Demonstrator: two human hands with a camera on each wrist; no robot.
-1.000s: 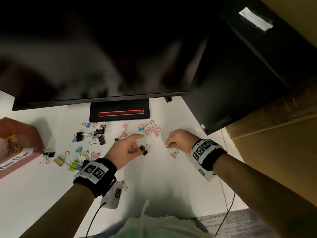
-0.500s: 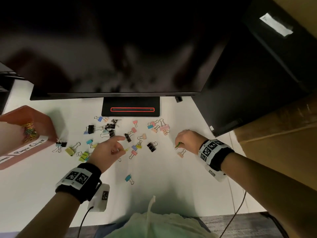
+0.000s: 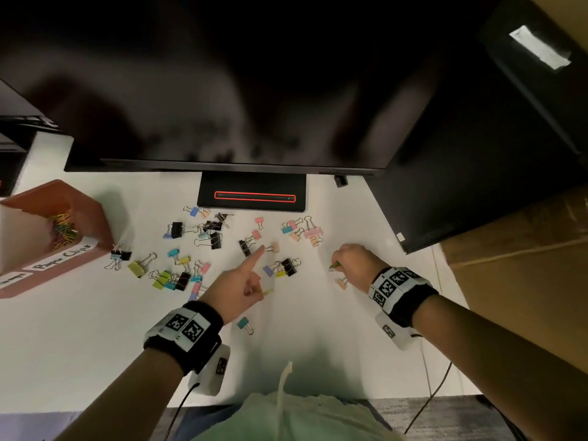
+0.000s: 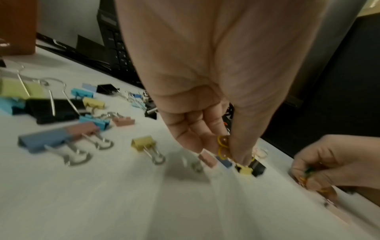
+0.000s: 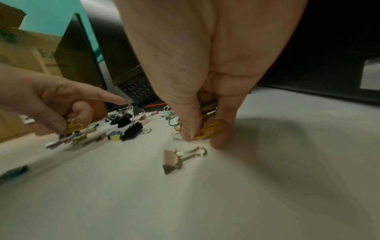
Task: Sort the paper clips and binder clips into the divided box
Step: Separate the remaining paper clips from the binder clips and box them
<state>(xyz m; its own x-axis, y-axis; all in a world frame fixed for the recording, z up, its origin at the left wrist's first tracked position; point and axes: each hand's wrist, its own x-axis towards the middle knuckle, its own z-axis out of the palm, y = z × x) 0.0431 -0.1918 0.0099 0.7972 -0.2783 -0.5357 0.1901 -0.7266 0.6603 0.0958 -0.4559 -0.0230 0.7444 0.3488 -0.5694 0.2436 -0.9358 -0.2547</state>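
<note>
Many coloured binder clips (image 3: 191, 259) lie scattered on the white desk (image 3: 95, 345). My left hand (image 3: 251, 286) hovers over their middle; its thumb and curled fingers pinch yellow paper clips (image 4: 223, 146), and its index finger points toward a peach binder clip (image 3: 273, 247). To the right, my right hand (image 3: 339, 265) presses down at the desk and pinches a bunch of yellow and green paper clips (image 5: 209, 129). The orange divided box (image 3: 95, 211) stands at the far left, with coloured paper clips (image 3: 63, 227) in the compartment labelled Paper Clips.
A black monitor (image 3: 222, 90) and its stand (image 3: 251, 194) rise behind the clips. A dark case (image 3: 477, 154) and a cardboard box (image 3: 525, 249) close off the right. A peach binder clip (image 5: 170, 160) lies just beside my right hand, a teal one (image 3: 244, 324) by my left wrist.
My left hand swung left over the clips, then came back right, its index finger still stretched out. The right hand stayed put with its paper clips. The view panned, showing more of the box.
</note>
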